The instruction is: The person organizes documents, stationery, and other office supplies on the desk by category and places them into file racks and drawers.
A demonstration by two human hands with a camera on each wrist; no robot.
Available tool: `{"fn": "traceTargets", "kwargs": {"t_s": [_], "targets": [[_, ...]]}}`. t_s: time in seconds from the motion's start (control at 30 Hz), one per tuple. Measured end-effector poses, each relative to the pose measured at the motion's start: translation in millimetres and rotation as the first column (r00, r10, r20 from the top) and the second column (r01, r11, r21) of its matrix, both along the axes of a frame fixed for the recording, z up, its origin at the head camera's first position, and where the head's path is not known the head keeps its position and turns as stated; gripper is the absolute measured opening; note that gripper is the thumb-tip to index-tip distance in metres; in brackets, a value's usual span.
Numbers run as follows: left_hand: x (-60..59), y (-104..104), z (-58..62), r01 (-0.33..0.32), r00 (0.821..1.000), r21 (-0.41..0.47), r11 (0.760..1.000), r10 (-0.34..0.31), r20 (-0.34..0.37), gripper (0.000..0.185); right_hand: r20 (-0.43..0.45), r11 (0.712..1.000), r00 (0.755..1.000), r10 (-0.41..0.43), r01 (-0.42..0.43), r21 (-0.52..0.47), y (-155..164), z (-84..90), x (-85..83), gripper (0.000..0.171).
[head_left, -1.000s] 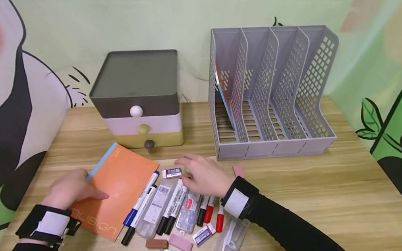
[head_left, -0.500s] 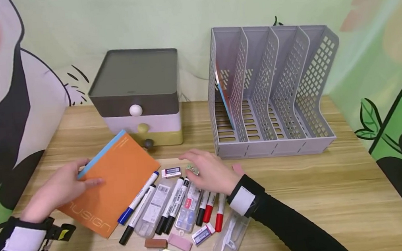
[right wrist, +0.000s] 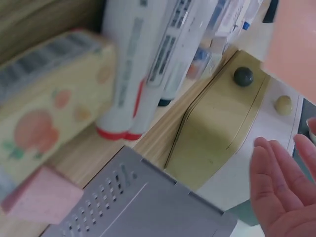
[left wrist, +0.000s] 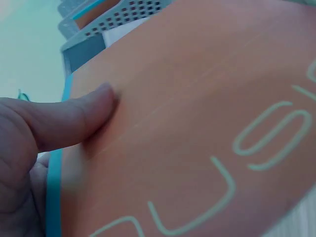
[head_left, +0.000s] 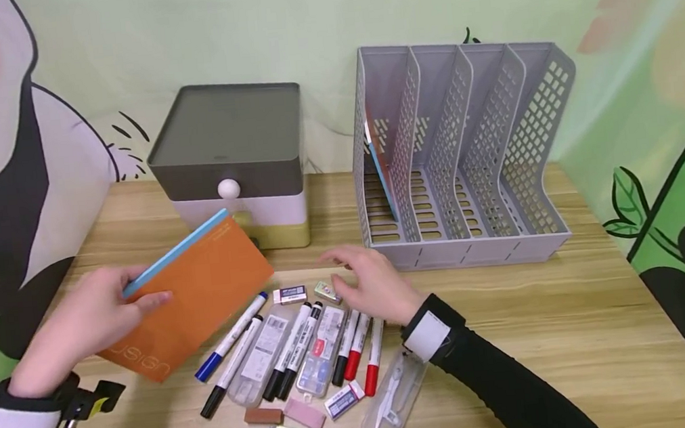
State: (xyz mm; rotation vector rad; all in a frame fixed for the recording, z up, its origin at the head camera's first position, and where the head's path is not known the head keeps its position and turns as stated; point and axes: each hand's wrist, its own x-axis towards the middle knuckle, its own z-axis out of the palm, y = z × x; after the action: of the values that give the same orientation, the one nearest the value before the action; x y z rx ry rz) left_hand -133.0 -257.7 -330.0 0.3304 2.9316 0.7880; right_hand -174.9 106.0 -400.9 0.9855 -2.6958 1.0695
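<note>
L hand (head_left: 91, 317) pinches orange notebook (head_left: 196, 291), hiding lower drawers of box (head_left: 230, 156); R hand (head_left: 373, 283) spread, fingertips cut off in wrist view.

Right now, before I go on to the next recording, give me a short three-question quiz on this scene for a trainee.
1. True or false: the left hand grips the orange notebook.
2. Which slot of the grey file rack holds a notebook? A: far left. B: far right. C: none.
3. Fill in: the right hand, fingers relaxed, hovers by a small ____ near the markers.

Key: 1 true, its thumb presses the cover. 2 A. 3 eraser.
</note>
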Motion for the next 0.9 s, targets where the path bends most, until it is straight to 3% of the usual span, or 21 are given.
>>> {"fn": "traceTargets", "kwargs": {"t_s": [0.2, 0.33, 0.4, 0.5, 0.63, 0.7, 0.8, 0.9], "targets": [[3.6, 17, 8.5, -0.011, 0.99, 0.126, 0.992, 0.028, -0.135, 0.016, 0.013, 0.976, 1.0, -0.017, 0.019, -0.215, 9, 4.9, -8.4, 0.032], [-2.9, 40, 4.4, -0.024, 0.996, 0.309, 0.951, 0.05, -0.074, 0.025, 0.171, 0.9, 0.985, 0.019, 0.057, -0.433, 12, 12.1, -14.0, 0.036], [-7.7, 54, 0.5, -0.037, 0.998, 0.412, 0.91, 0.053, -0.026, 0.03, 0.262, 0.847, 0.963, 0.059, 0.09, -0.523, 12, 15.3, -16.1, 0.038], [-16.1, 74, -7.9, -0.043, 0.999, 0.536, 0.843, 0.054, -0.005, 0.032, 0.387, 0.744, 0.906, 0.17, 0.139, -0.653, 13, 18.6, -17.6, 0.041], [-28.4, 99, -20.7, -0.03, 0.996, 0.652, 0.758, 0.075, -0.042, 0.028, 0.45, 0.585, 0.829, 0.331, 0.193, -0.788, 16, 24.2, -19.3, 0.045], [-33.5, 110, -26.5, -0.04, 0.995, 0.698, 0.715, 0.091, -0.036, 0.027, 0.451, 0.524, 0.812, 0.37, 0.219, -0.823, 18, 27.3, -21.0, 0.045], [-38.4, 126, -34.4, -0.069, 0.996, 0.766, 0.639, 0.088, 0.017, 0.03, 0.458, 0.464, 0.81, 0.366, 0.268, -0.844, 20, 30.2, -24.3, 0.042], [-40.3, 138, -40.7, -0.094, 0.996, 0.803, 0.589, 0.055, 0.076, 0.033, 0.489, 0.434, 0.807, 0.33, 0.33, -0.838, 22, 32.0, -26.4, 0.039]]}}
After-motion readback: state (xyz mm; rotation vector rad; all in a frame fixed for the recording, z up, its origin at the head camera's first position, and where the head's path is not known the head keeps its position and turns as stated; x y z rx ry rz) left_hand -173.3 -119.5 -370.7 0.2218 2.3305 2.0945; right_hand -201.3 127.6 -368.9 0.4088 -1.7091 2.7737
